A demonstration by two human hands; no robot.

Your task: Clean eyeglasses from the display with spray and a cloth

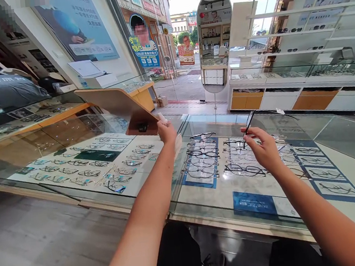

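Note:
My right hand [264, 144] pinches a pair of dark-framed glasses [249, 125] above the glass counter, with a temple reaching out to the right and a small white tag [280, 111] on it. Closed around a crumpled whitish cloth or tissue [178, 145], my left hand [166, 132] is beside the lower right edge of a brown tilted panel [112, 101]. Whether it touches the panel I cannot tell. Below my hands, rows of glasses [203, 152] lie inside the glass display counter [201, 205], some on blue cards.
More glasses [78, 163] fill the left part of the case. A blue leaflet [254, 203] lies near the front edge. Beyond the counter stand a tall oval mirror [214, 39] and shelves with sunglasses [297, 29]. At far left is a grey-clothed person's back or a garment [6, 90].

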